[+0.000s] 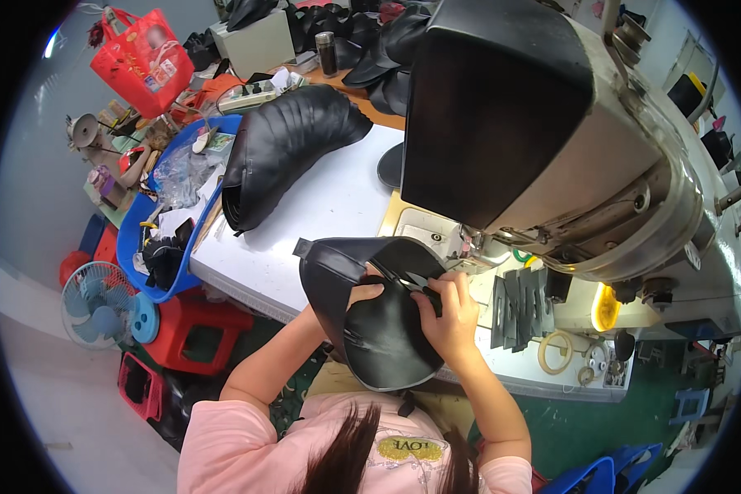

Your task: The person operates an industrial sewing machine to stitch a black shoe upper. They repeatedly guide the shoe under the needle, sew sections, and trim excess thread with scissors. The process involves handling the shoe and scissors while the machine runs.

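Observation:
A black leather-like cap (391,342) is held up at the near edge of the white table, its hollow side facing me. My left hand (364,295) reaches in behind its band, the thumb lying over the inner edge and most fingers hidden. My right hand (453,317) pinches the right side of the opening between thumb and fingers. Between the two hands is a small shiny slender piece, perhaps snips, too small to make out. Just beyond the cap stands the sewing machine (502,123), its needle area close to my right hand.
Nested black caps (296,152) lie on the white table (305,210) at the left. Black strips (519,309) hang right of the machine's needle area. A blue bin (128,247) of scraps, a red stool (198,337) and a fan (103,305) stand at the left.

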Demonstrator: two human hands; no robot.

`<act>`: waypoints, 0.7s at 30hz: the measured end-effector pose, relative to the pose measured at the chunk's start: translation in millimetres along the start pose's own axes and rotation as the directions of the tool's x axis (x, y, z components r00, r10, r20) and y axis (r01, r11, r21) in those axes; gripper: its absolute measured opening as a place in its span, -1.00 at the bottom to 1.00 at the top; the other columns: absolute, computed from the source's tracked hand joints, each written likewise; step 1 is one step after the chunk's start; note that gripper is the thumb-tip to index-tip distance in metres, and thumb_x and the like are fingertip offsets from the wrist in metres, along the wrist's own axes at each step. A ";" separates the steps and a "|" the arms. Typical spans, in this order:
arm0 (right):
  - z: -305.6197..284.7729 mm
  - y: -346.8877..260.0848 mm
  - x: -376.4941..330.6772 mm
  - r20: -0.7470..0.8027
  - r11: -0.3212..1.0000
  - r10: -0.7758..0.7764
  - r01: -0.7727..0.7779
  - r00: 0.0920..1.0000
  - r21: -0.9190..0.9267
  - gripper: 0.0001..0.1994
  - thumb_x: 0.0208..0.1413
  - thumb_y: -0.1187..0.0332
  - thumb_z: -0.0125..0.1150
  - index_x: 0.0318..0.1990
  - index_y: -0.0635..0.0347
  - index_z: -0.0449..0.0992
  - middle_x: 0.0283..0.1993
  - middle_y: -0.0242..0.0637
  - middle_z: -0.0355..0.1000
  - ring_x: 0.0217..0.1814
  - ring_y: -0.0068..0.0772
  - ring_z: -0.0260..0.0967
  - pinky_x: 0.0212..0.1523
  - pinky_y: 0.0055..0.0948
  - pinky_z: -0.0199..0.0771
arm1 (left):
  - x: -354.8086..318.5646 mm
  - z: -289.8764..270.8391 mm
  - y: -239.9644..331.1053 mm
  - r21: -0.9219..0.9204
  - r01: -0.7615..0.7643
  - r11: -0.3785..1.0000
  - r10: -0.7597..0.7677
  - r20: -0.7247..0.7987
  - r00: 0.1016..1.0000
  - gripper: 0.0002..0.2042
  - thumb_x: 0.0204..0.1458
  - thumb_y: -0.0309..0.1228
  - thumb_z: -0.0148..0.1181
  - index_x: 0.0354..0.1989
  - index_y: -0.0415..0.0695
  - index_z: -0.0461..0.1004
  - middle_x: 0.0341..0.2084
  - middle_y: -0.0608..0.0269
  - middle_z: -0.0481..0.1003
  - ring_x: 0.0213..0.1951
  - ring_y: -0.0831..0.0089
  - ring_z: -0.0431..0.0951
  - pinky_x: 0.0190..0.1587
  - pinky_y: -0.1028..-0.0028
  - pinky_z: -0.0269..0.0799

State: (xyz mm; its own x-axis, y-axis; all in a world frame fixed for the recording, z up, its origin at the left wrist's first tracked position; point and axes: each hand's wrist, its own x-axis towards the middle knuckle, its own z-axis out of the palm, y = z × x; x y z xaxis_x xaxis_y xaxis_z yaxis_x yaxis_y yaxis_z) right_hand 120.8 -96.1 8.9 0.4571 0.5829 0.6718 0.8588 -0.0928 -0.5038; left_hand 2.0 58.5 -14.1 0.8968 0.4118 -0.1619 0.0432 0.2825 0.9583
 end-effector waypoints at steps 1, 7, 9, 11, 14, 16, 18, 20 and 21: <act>0.8 -0.6 0.6 0.002 1.000 -0.020 0.021 1.000 -0.020 -0.76 -0.33 0.49 0.30 -0.47 0.25 0.34 -0.49 -0.25 0.24 -0.62 -0.26 0.27 -0.67 -0.43 0.26 | 3.6 -2.2 -10.0 0.015 -0.027 1.000 0.027 0.000 1.000 -0.85 -0.10 -0.58 0.06 -0.30 -0.25 0.39 -0.46 0.30 0.45 -0.45 0.61 0.44 -0.36 0.64 0.36; -13.6 12.8 -9.6 -0.114 0.968 0.232 -0.218 0.966 0.124 -0.83 -0.21 0.56 0.23 -0.47 0.29 0.32 -0.46 -0.29 0.20 -0.61 -0.58 0.14 -0.64 -0.60 0.15 | 15.8 -12.0 37.5 0.011 0.184 0.983 -0.184 0.057 0.981 -0.83 -0.14 -0.54 0.10 -0.32 -0.27 0.41 -0.45 0.27 0.45 -0.44 0.56 0.46 -0.33 0.61 0.38; -13.2 16.6 -10.6 0.130 0.864 0.417 -0.436 0.900 0.250 -0.80 -0.20 0.48 0.26 -0.44 0.29 0.34 -0.60 -0.44 0.16 -0.64 -0.67 0.09 -0.63 -0.65 0.09 | 39.1 -31.3 26.6 0.280 0.205 0.938 -0.273 0.230 0.934 -0.78 -0.12 -0.48 0.10 -0.25 -0.26 0.41 -0.42 0.26 0.46 -0.39 0.55 0.46 -0.27 0.57 0.37; -8.7 23.7 -25.3 0.511 0.674 0.505 -0.688 0.695 0.269 -0.81 -0.14 0.35 0.25 -0.48 0.26 0.40 -0.74 -0.52 0.08 -0.65 -0.71 -0.01 -0.65 -0.64 0.00 | 49.1 -36.8 8.9 0.221 0.319 0.922 -0.373 0.279 0.885 -0.70 -0.06 -0.37 0.08 -0.18 -0.28 0.38 -0.37 0.23 0.46 -0.38 0.52 0.48 -0.28 0.56 0.40; 12.1 16.9 -40.9 0.422 0.427 0.641 -0.755 0.641 0.498 -0.80 -0.05 0.38 0.17 -0.60 0.25 0.35 -0.73 -0.57 0.15 -0.68 -0.75 0.00 -0.67 -0.64 0.02 | 53.3 -50.4 -28.8 -0.518 0.377 0.767 -0.246 0.305 0.920 -0.47 0.06 -0.05 -0.16 -0.06 -0.33 0.27 -0.22 0.11 0.41 -0.22 0.39 0.46 -0.15 0.46 0.39; 18.4 19.4 -45.7 0.381 0.392 0.706 -0.778 0.597 0.491 -0.82 -0.04 0.38 0.15 -0.58 0.25 0.36 -0.72 -0.55 0.19 -0.69 -0.74 0.03 -0.67 -0.65 0.03 | 28.8 -44.6 -16.0 -0.762 0.224 0.608 -0.123 0.188 0.974 -0.34 0.07 0.09 -0.43 0.08 -0.31 0.09 -0.08 0.03 0.32 0.00 0.20 0.32 0.04 0.25 0.23; 28.5 18.5 -46.9 0.357 0.380 0.739 -0.791 0.572 0.480 -0.84 -0.03 0.39 0.14 -0.55 0.26 0.38 -0.70 -0.52 0.23 -0.70 -0.72 0.07 -0.67 -0.67 0.05 | 5.7 -33.6 -23.4 -0.857 0.118 0.502 -0.047 0.109 0.993 -0.46 0.08 -0.10 -0.18 0.06 -0.34 0.12 -0.01 0.04 0.26 -0.01 0.25 0.31 0.08 0.25 0.15; 39.4 14.2 -46.5 0.341 0.387 0.755 -0.801 0.559 0.456 -0.86 -0.02 0.39 0.12 -0.50 0.28 0.40 -0.67 -0.48 0.28 -0.71 -0.71 0.11 -0.67 -0.68 0.06 | -10.7 -20.1 -48.4 -0.540 -0.065 0.839 -0.022 -0.152 0.988 -0.55 0.05 -0.26 -0.07 0.05 -0.28 0.14 -0.06 0.08 0.30 0.00 0.31 0.29 0.06 0.32 0.16; 43.7 10.6 -43.9 0.338 0.411 0.730 -0.776 0.594 0.478 -0.85 -0.01 0.37 0.12 -0.50 0.27 0.40 -0.69 -0.47 0.28 -0.71 -0.71 0.10 -0.67 -0.68 0.06 | -13.3 -17.5 -56.2 -0.318 -0.119 0.941 0.030 -0.269 0.963 -0.58 0.03 -0.33 -0.02 0.05 -0.25 0.15 -0.09 0.10 0.32 0.00 0.35 0.28 0.06 0.36 0.16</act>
State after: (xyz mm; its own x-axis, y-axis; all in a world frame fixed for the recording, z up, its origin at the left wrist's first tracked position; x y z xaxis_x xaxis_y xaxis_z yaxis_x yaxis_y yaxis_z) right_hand 99.8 -87.4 -49.6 0.8205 0.5512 -0.1517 -0.1122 -0.1050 -0.9881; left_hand -20.0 52.3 -69.9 0.7462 0.6380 -0.1901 -0.2058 0.4926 0.8456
